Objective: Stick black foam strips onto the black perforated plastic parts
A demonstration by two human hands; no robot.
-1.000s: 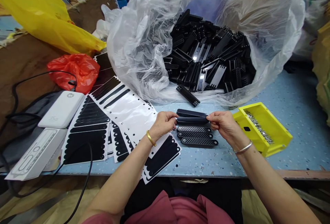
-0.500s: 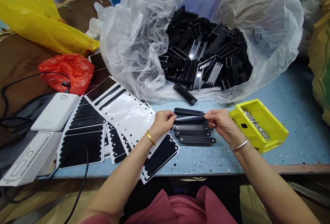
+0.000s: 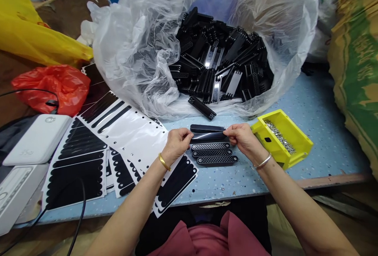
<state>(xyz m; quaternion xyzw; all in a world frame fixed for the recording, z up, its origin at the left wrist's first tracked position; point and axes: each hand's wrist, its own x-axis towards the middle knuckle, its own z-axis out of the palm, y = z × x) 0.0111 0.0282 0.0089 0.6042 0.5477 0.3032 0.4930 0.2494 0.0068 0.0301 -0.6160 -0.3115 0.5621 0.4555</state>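
Note:
A glossy black sticker strip is stretched level between my two hands. My left hand pinches its left end, and my right hand has the right end between thumb and fingertips. Just behind the strip lies a smooth black bar, partly overlapped by it; whether they touch I cannot tell. Nearer to me, three black bars with a crosshatched face and a small metal piece at each end lie side by side on the blue speckled table.
Sheets of black stickers overlap to the left. A clear plastic bag behind holds many black parts, with one loose part at its mouth. Right stands a yellow bin of small metal pieces. A white box and cable lie left.
The camera view has turned, shifting most of the scene leftward. Both hands keep their grip on the strip, with little movement relative to the bars.

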